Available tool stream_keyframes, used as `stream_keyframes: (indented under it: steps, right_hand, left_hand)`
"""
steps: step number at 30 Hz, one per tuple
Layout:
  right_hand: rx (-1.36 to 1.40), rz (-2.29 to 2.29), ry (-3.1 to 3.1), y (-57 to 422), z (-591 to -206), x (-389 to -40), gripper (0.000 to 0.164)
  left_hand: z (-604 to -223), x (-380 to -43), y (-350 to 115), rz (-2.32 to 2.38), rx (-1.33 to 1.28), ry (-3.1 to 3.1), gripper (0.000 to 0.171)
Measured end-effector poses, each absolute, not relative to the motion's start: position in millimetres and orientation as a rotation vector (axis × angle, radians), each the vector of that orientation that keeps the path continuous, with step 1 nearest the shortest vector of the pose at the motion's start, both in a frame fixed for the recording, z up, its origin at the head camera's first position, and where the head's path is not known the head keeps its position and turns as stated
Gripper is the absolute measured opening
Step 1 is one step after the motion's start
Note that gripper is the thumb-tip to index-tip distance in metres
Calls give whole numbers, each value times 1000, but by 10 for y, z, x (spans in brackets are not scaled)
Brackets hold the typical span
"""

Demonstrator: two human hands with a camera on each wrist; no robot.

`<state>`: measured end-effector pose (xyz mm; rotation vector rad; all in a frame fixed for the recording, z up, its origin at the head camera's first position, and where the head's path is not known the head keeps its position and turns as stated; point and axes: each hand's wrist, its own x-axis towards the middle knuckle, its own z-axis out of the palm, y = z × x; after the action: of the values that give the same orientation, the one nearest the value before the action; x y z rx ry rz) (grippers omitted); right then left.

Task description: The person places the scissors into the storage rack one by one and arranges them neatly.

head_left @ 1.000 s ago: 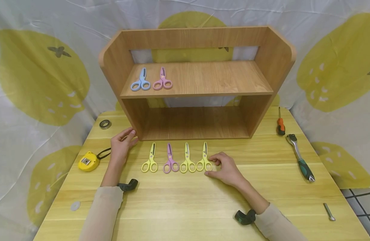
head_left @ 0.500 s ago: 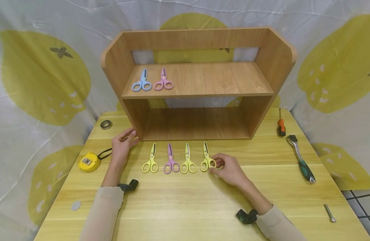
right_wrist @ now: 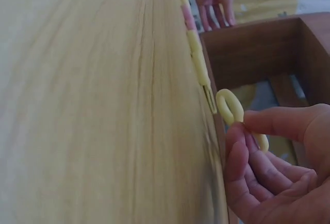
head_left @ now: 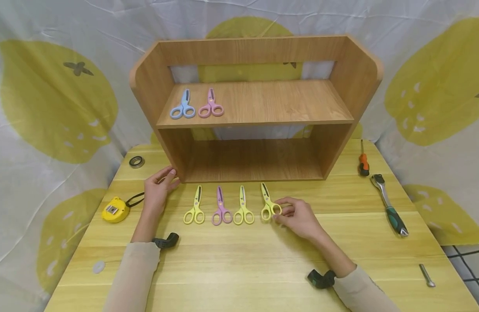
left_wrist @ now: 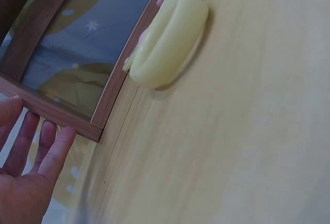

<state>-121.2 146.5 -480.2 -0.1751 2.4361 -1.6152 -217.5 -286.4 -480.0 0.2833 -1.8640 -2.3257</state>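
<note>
My right hand [head_left: 299,219] pinches a pair of yellow scissors [head_left: 266,197] by one handle loop, between thumb and fingers. In the right wrist view these scissors [right_wrist: 230,106] look raised off the table, blades hidden. To their left lie yellow scissors [head_left: 242,212], purple scissors [head_left: 220,212] and more yellow scissors [head_left: 197,211] in a row, tips away from me. My left hand [head_left: 158,189] rests its fingertips against the lower left side of a wooden shelf [head_left: 255,122]. In the left wrist view those fingers [left_wrist: 55,157] are extended against the panel.
Blue scissors [head_left: 183,106] and pink scissors [head_left: 210,105] lie on the upper shelf, at left. A tape measure [head_left: 116,209], a bearing ring [head_left: 136,162] and a washer [head_left: 99,267] are left; a screwdriver [head_left: 363,164], a ratchet [head_left: 390,208] and a bolt [head_left: 427,275] are right.
My right hand has taken hold of the rightmost yellow scissors by the handle and shifted them right, away from the row, tilting their tips left. My left hand has stayed at the shelf.
</note>
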Motion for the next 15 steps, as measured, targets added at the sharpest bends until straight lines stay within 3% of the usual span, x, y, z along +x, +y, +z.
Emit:
stream_keyframes:
  steps: [15]
  right_hand:
    - [-215,-1740,2426,1534,-4365,-1102,47]
  left_hand:
    - [-4796,-2177,-2853,-2292,290,-1889,42]
